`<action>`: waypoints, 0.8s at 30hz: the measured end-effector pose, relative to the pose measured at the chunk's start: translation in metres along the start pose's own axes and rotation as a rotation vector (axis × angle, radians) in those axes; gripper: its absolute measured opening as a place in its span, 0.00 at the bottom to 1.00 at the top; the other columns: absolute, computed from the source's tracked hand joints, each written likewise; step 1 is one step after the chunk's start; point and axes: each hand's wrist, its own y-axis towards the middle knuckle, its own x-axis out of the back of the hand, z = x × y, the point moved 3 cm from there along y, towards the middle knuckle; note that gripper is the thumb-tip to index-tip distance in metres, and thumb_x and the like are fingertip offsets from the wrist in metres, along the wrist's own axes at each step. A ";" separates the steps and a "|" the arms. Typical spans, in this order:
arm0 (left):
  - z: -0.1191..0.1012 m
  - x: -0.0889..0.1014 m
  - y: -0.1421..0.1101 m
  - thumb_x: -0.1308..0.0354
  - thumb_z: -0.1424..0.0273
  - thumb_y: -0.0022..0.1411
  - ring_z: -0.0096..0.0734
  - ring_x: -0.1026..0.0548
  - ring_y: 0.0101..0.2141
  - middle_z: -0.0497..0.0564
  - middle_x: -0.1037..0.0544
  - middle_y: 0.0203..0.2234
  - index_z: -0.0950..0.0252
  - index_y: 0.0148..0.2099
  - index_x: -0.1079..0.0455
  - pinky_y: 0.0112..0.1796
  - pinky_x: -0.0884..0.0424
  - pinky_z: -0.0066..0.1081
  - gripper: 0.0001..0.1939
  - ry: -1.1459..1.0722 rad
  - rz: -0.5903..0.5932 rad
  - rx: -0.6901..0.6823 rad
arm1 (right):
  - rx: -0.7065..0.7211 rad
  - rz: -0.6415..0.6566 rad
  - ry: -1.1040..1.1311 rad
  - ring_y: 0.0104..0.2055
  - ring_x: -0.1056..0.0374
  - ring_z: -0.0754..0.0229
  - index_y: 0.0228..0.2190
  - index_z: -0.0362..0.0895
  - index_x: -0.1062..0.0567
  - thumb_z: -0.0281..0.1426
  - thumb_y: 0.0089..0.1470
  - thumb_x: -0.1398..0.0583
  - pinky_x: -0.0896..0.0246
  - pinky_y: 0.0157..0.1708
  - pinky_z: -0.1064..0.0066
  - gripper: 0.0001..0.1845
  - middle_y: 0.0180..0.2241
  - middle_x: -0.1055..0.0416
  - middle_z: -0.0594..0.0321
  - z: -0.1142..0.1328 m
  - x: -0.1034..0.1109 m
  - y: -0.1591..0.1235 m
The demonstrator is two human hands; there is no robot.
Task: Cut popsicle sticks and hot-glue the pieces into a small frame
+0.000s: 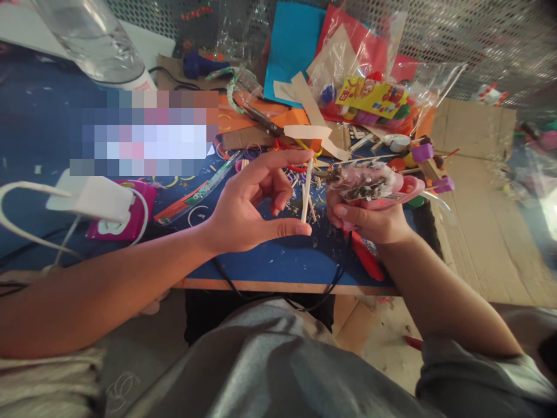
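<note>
Between the tips of my left hand's (243, 206) thumb and forefinger, a thin pale wooden stick (307, 194) is held lengthwise. The other fingers are curled and do not touch it. My right hand (369, 220) is wrapped round a pink hot glue gun (389, 200), whose front is covered in messy whitish and dark residue. A small red light glows on its side, and a black cord (343, 270) hangs from it over the table edge. The gun is apart from the stick. Under the hands, loose sticks (312, 209) and shavings lie on the blue table (270, 267).
Scissors (263, 121), paper strips (307, 132) and a plastic bag of colourful pieces (369, 101) lie behind the hands. At left are a bottle (102, 49), a pink power socket (145, 200) with a white plug, and a pixelated patch. Cardboard (478, 226) covers the right side.
</note>
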 end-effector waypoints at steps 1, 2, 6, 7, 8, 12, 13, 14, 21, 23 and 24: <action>0.001 0.000 0.000 0.14 0.61 0.57 0.19 0.31 0.26 0.40 0.28 0.31 0.53 0.73 0.26 0.27 0.31 0.21 0.46 0.000 -0.009 0.008 | 0.001 0.010 0.004 0.19 0.41 0.64 0.43 0.48 0.14 0.43 0.53 0.19 0.42 0.18 0.67 0.20 0.20 0.34 0.72 0.001 -0.001 0.000; 0.001 0.001 0.000 0.13 0.60 0.55 0.19 0.31 0.26 0.40 0.28 0.31 0.53 0.73 0.26 0.27 0.32 0.21 0.46 0.001 -0.020 0.019 | 0.005 0.018 0.009 0.18 0.42 0.65 0.41 0.48 0.15 0.43 0.54 0.20 0.42 0.18 0.67 0.19 0.20 0.35 0.73 0.001 -0.001 0.000; 0.004 0.003 -0.004 0.12 0.54 0.52 0.22 0.30 0.27 0.40 0.27 0.31 0.52 0.72 0.25 0.27 0.31 0.24 0.49 0.019 -0.041 0.071 | 0.012 0.031 0.021 0.17 0.42 0.66 0.38 0.47 0.17 0.44 0.53 0.19 0.42 0.17 0.68 0.19 0.20 0.34 0.74 0.004 -0.003 0.002; 0.004 0.003 -0.005 0.12 0.53 0.52 0.22 0.30 0.27 0.41 0.27 0.31 0.52 0.72 0.26 0.27 0.31 0.25 0.49 0.028 -0.037 0.086 | 0.012 0.037 0.021 0.17 0.42 0.67 0.38 0.47 0.17 0.43 0.54 0.19 0.42 0.17 0.68 0.19 0.20 0.33 0.74 0.005 -0.004 0.002; 0.004 0.003 -0.006 0.13 0.52 0.53 0.23 0.30 0.28 0.41 0.27 0.32 0.52 0.73 0.27 0.28 0.30 0.25 0.49 0.045 -0.033 0.107 | 0.013 0.043 0.021 0.17 0.41 0.67 0.38 0.47 0.17 0.43 0.54 0.19 0.41 0.17 0.68 0.19 0.20 0.33 0.74 0.005 -0.004 0.003; 0.002 0.003 -0.006 0.15 0.50 0.57 0.24 0.30 0.28 0.42 0.28 0.32 0.53 0.75 0.29 0.29 0.29 0.26 0.49 0.089 -0.026 0.139 | 0.028 0.058 0.019 0.16 0.40 0.67 0.39 0.47 0.17 0.41 0.55 0.20 0.40 0.16 0.68 0.17 0.20 0.31 0.74 0.007 -0.004 0.003; 0.001 0.002 -0.006 0.16 0.51 0.58 0.23 0.30 0.28 0.42 0.28 0.32 0.53 0.75 0.29 0.29 0.29 0.26 0.48 0.075 -0.024 0.108 | 0.027 0.055 0.015 0.15 0.40 0.67 0.39 0.47 0.17 0.42 0.55 0.20 0.40 0.16 0.68 0.18 0.20 0.30 0.73 0.008 -0.005 0.003; -0.001 0.002 -0.005 0.16 0.52 0.59 0.23 0.30 0.28 0.42 0.28 0.32 0.52 0.74 0.29 0.28 0.30 0.25 0.47 0.058 -0.022 0.077 | 0.023 0.052 0.010 0.15 0.40 0.67 0.39 0.47 0.17 0.42 0.55 0.19 0.40 0.16 0.68 0.18 0.20 0.30 0.73 0.009 -0.005 0.002; -0.004 0.001 -0.005 0.19 0.49 0.62 0.26 0.28 0.29 0.43 0.28 0.32 0.47 0.74 0.30 0.29 0.28 0.28 0.44 0.091 -0.022 0.105 | 0.019 0.052 -0.036 0.17 0.38 0.66 0.30 0.46 0.22 0.44 0.55 0.20 0.41 0.16 0.69 0.21 0.18 0.31 0.71 0.012 -0.006 0.003; -0.005 0.001 -0.006 0.20 0.48 0.63 0.27 0.28 0.29 0.44 0.28 0.33 0.47 0.75 0.30 0.30 0.26 0.28 0.43 0.098 -0.019 0.125 | 0.020 0.061 -0.036 0.17 0.38 0.66 0.33 0.46 0.20 0.43 0.56 0.20 0.40 0.16 0.69 0.19 0.19 0.31 0.72 0.012 -0.006 0.003; -0.006 0.002 -0.006 0.20 0.48 0.63 0.27 0.28 0.30 0.44 0.28 0.33 0.47 0.75 0.30 0.31 0.26 0.29 0.43 0.100 -0.017 0.134 | 0.023 0.069 -0.037 0.16 0.38 0.66 0.34 0.46 0.19 0.43 0.56 0.20 0.40 0.16 0.70 0.19 0.19 0.30 0.72 0.012 -0.005 0.003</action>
